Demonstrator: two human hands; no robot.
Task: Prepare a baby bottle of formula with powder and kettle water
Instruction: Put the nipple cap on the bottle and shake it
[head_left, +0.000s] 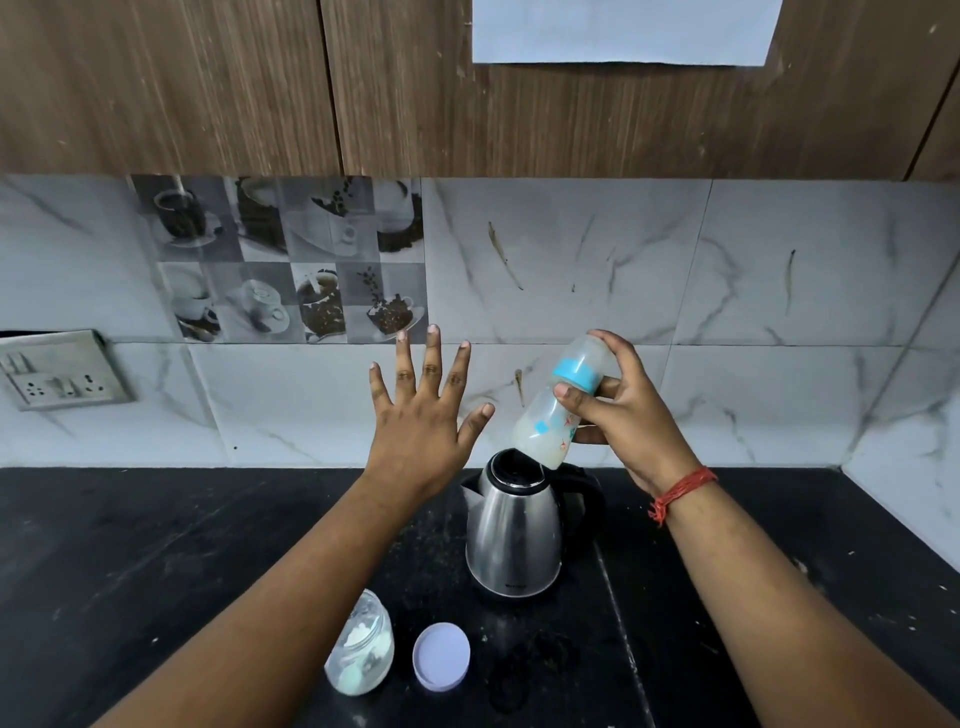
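The right hand (621, 410) is gripping the baby bottle (563, 402) in the air above the kettle (514, 535). Its thumb is pressing the bottle just below the blue collar (574, 375), and the other fingers (605, 343) are curling over the capped end. The bottle's long axis is running on a slant: the capped end is lying up and toward the right fingers, while the base is pointing down and away from them, toward the kettle's open mouth. A pale, milky liquid is sitting in the lower part of the bottle.

The left hand (423, 415) is hanging beside the bottle with its fingers straight and spread, holding nothing; its thumb tip is standing near the bottle's base without touching it. The right hand is the one in charge of the bottle, and the left is the nearer free hand.

Judgement: with collar and cap on and the contents mixed-looking, the task is appearing far along, probably at shaking or checking. Any handover to the left fingers would turn on that slant.

Below the left forearm, on the desk (156, 545), the powder jar (361, 644) is standing open with its lid (441, 656) just beside it.
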